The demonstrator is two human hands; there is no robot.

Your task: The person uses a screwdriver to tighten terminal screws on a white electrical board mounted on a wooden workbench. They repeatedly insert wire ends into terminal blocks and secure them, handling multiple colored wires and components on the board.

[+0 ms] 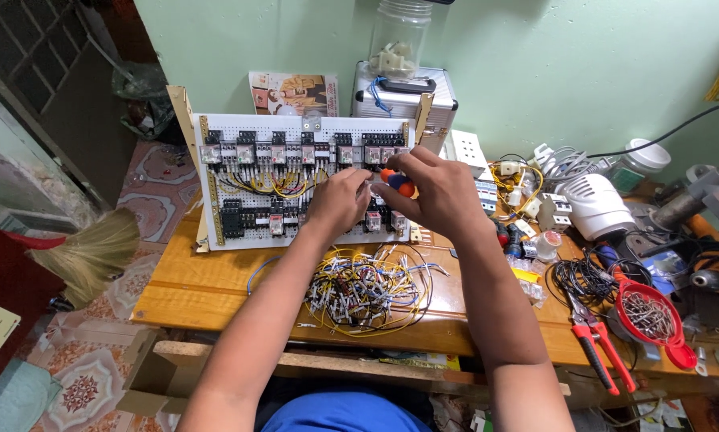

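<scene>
A screwdriver with an orange and blue handle (399, 183) is gripped by the right hand (435, 192), the fingers curled closed around the handle, and is held against the upright white perforated panel (295, 128) on which rows of relays are mounted. The left hand (339, 200) is set just beside that grip, its fingers pinched together at the panel face; whether a wire end is pinched there cannot be told, since the fingertips are turned away from the camera. Judged from what shows, the wiring is partly done: to the left of the grip, yellow and dark wires (275, 186) are already run between the upper row of relays (255, 152) and the lower row of black relay sockets (251, 218), while below the hands a loose bundle of cut wires (367, 292) lies unused on the wooden table (191, 292), so a good share of connections appears to be left. The screwdriver tip and the terminal being worked are hidden behind the two hands, and the right part of the panel is covered as well. Well to the right of the grip, red-handled pliers (595, 344) and a red strainer holding small metal parts (649, 316) are seen among clutter that is hard to make out.
</scene>
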